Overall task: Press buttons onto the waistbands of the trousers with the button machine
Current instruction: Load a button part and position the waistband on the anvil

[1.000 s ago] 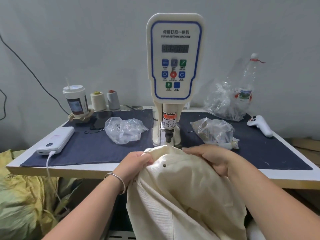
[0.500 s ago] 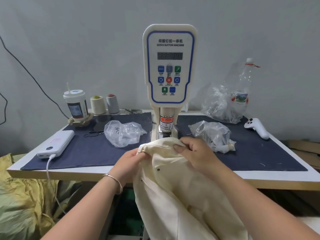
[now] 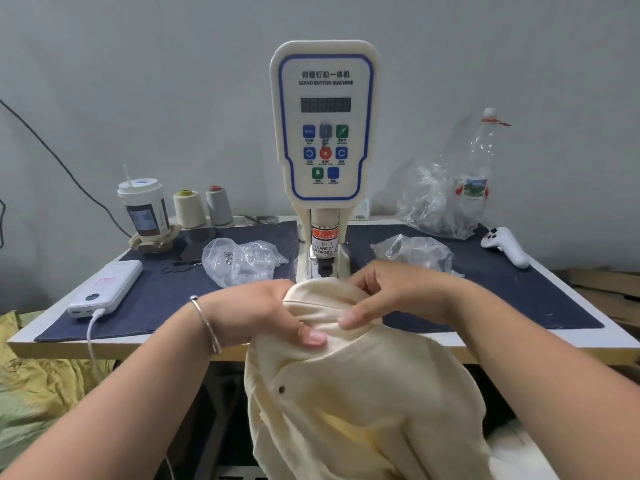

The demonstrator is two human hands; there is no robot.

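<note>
Hands: left hand (image 3: 256, 313) and right hand (image 3: 391, 296) both grasp the cream trousers (image 3: 346, 393) at the waistband, thumbs pressed on the fold, at the tabletop's (image 3: 588, 337) front edge, just before the button machine (image 3: 323, 133); power bank (image 3: 107, 289), front left corner; lidded cup (image 3: 143, 206), two thread cones, back left; plastic bags flanking the machine; white controller (image 3: 505, 249), back right.

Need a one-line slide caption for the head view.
Both hands, left and right, grip the cream trousers at the waistband, just before the button machine.
</note>
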